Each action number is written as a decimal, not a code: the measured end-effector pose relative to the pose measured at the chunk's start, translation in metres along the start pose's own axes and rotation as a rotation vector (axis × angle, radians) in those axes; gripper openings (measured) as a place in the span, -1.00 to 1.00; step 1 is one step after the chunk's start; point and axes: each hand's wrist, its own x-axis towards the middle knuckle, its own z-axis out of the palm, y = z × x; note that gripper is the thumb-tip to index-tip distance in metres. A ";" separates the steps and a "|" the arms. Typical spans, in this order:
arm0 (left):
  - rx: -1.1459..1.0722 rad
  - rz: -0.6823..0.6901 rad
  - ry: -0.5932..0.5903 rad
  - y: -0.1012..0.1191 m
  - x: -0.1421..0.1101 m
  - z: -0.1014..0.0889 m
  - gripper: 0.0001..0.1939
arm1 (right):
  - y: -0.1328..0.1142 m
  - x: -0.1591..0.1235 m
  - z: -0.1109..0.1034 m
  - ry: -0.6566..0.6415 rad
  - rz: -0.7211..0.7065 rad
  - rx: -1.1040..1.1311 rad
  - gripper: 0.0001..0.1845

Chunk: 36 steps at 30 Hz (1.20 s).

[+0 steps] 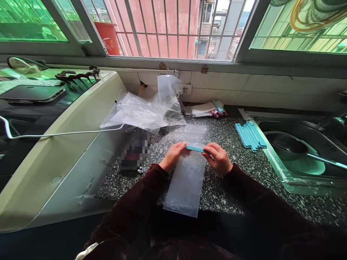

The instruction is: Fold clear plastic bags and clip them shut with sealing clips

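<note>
A light-blue bag clip (195,148), a narrow flat strip, lies across the top end of a clear plastic bag (185,184). My left hand (173,155) pinches its left end together with the bag's corner. At the other end, the thumb and fingers of my right hand (217,158) are closed on the clip. Below both hands the flat, frosted-looking bag hangs toward me, past the counter's front edge. More light-blue clips (251,136) lie in a loose pile on the counter, to the right of my right hand.
Crumpled clear plastic bags (143,108) lie at the back left. By the wall is a stack of bags (204,109) with pink and blue strips. A blurred dark object (134,150) sits left of my hands. The sink (273,169) holds a pan; a cream appliance (81,126) stands left.
</note>
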 end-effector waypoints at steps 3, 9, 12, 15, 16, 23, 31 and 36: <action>-0.004 0.006 -0.008 0.000 0.000 0.000 -0.55 | 0.000 0.000 0.000 0.012 -0.005 -0.009 -0.88; -0.063 -0.026 -0.024 -0.002 0.000 0.000 -0.54 | -0.001 0.001 -0.002 0.017 -0.004 -0.039 -0.87; -0.075 -0.028 -0.023 -0.002 -0.001 0.000 -0.53 | -0.001 0.001 -0.002 0.034 -0.019 -0.032 -0.87; -0.077 -0.021 -0.022 -0.002 -0.001 0.000 -0.53 | -0.001 0.002 -0.003 0.052 -0.035 -0.024 -0.86; -0.080 -0.021 -0.022 -0.002 -0.001 0.000 -0.53 | -0.001 0.002 -0.003 0.055 -0.039 -0.024 -0.86; -0.109 -0.022 -0.019 -0.003 0.000 0.000 -0.53 | -0.001 0.003 -0.003 0.073 -0.040 -0.027 -0.85; -0.108 -0.023 -0.004 -0.001 -0.001 0.002 -0.52 | -0.001 0.003 -0.004 0.053 -0.027 -0.034 -0.86; -0.141 -0.009 -0.015 -0.002 -0.001 0.003 -0.54 | 0.000 0.003 -0.004 0.050 -0.016 -0.038 -0.87</action>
